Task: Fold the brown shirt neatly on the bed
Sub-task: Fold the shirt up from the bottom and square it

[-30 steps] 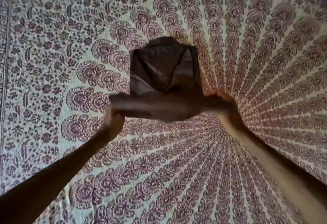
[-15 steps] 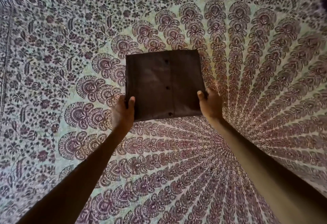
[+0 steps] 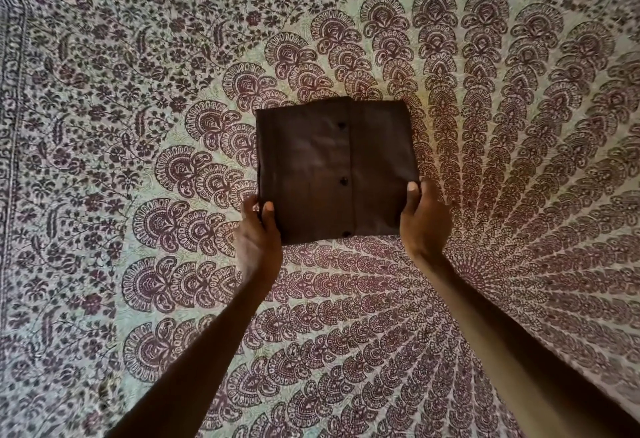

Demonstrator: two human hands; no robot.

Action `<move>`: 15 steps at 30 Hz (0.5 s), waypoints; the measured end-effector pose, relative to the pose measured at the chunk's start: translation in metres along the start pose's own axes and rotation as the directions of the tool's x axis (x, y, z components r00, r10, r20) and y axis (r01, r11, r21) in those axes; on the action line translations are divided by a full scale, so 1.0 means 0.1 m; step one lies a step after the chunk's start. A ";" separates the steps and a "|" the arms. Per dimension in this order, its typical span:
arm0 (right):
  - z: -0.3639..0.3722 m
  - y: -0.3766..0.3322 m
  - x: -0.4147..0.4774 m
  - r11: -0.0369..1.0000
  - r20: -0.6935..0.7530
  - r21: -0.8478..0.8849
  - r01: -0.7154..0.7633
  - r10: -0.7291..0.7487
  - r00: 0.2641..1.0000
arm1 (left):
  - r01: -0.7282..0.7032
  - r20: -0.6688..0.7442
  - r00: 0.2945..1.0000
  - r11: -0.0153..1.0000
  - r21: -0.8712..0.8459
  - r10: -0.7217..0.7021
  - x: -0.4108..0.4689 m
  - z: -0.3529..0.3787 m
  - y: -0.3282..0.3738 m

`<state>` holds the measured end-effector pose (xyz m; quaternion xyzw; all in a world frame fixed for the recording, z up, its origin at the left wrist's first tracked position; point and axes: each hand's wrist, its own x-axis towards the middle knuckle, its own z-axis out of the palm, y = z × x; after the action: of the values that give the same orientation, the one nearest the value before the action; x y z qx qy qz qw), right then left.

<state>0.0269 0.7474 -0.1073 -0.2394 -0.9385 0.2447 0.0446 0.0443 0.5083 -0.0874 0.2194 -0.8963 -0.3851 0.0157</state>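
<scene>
Head view, shirt (image 3: 332, 167) between left hand (image 3: 258, 243), right hand (image 3: 424, 219)

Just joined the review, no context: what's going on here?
A person is folding a brown shirt on a patterned bedspread. The shirt lies as a flat, compact square, buttons facing up. The left hand pinches its near left corner, the right hand its near right corner, thumbs on top. The fold looks nearly done.

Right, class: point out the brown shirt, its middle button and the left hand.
brown shirt (image 3: 304, 167): head view, front cloth.
middle button (image 3: 344, 180): head view, its centre.
left hand (image 3: 258, 247): head view, hand's middle.
</scene>
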 end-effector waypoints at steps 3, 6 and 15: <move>0.02 0.00 0.01 0.998 0.007 -0.040 0.045 -0.045 0.999 | 0.022 -0.036 0.999 1.000 0.015 -0.021 0.01 0.03 -0.02; 0.03 0.00 0.07 0.997 0.015 -0.055 0.062 -0.061 0.998 | 0.091 -0.034 0.995 0.995 0.030 -0.090 0.08 0.04 -0.02; -0.05 -0.18 0.13 0.995 0.127 0.000 -0.096 0.095 0.987 | 0.287 0.138 0.940 0.941 0.177 -0.313 0.20 0.06 0.23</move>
<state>0.0083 0.7419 -0.0950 -0.2678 -0.9262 0.2640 -0.0261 0.0168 0.5180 -0.0783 0.3220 -0.8775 -0.3292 -0.1341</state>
